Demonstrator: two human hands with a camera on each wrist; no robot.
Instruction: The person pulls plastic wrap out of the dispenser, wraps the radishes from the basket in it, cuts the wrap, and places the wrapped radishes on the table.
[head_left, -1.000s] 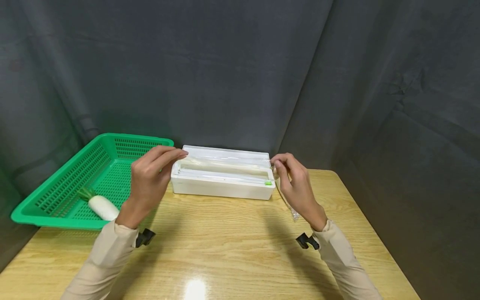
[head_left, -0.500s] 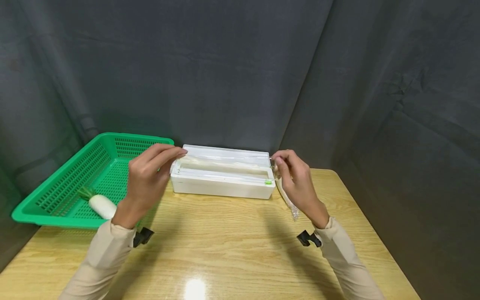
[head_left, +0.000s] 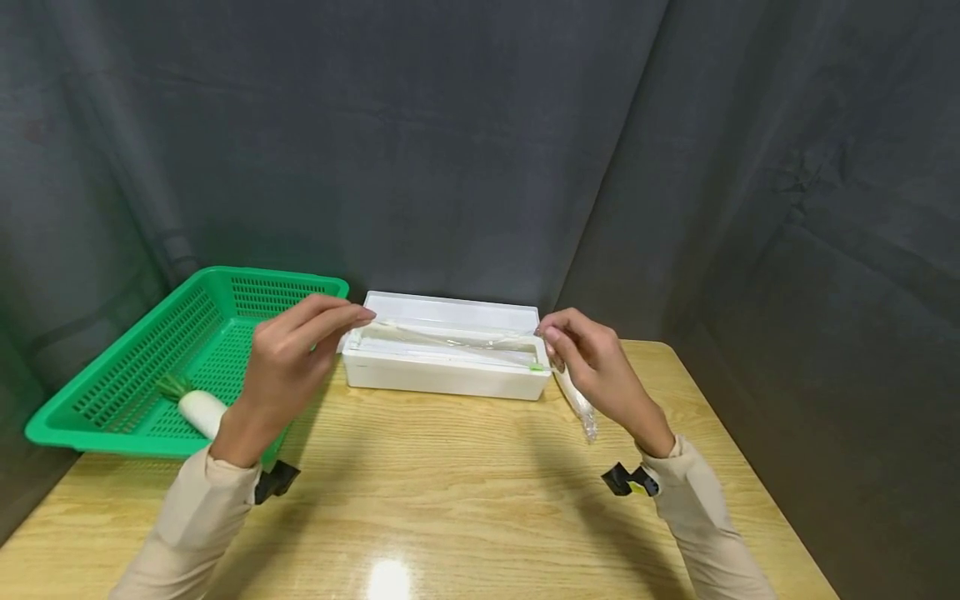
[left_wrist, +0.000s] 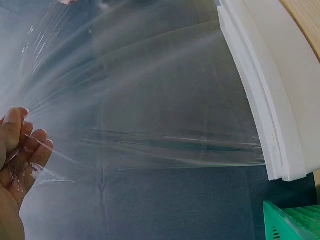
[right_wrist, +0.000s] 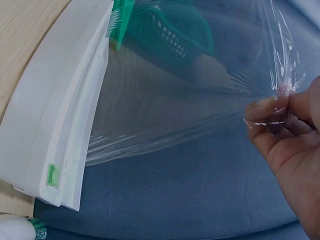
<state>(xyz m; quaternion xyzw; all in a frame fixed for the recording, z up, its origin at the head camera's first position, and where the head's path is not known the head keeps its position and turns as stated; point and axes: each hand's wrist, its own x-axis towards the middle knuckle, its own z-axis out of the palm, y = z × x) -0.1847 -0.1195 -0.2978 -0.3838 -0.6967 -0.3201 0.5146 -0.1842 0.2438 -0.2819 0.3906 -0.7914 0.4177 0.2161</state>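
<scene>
A sheet of clear cling film [left_wrist: 150,95] stretches from the white dispenser box [head_left: 442,379] to both hands. My left hand [head_left: 288,358] pinches one corner of the film, left of the box. The other corner is pinched between thumb and fingers of my right hand [head_left: 596,367], near the box's right end. In the right wrist view the film is bunched and creased at the right fingertips [right_wrist: 265,107]. The box lid [head_left: 453,311] stands raised at the back. A green slider [right_wrist: 52,175] sits at the right end of the box's front rail.
At left stands a green slatted basket [head_left: 127,445] with a white radish [head_left: 201,412], partly hidden by the left wrist. A white, film-wrapped item [head_left: 579,407] lies right of the box, partly behind my right hand. Dark curtains [head_left: 450,150] hang behind the wooden table [head_left: 457,492].
The film's near edge between the hands has dropped and now sags lower across the box opening. Both hands have shifted slightly down; each keeps its pinch. Box and basket stay in place.
</scene>
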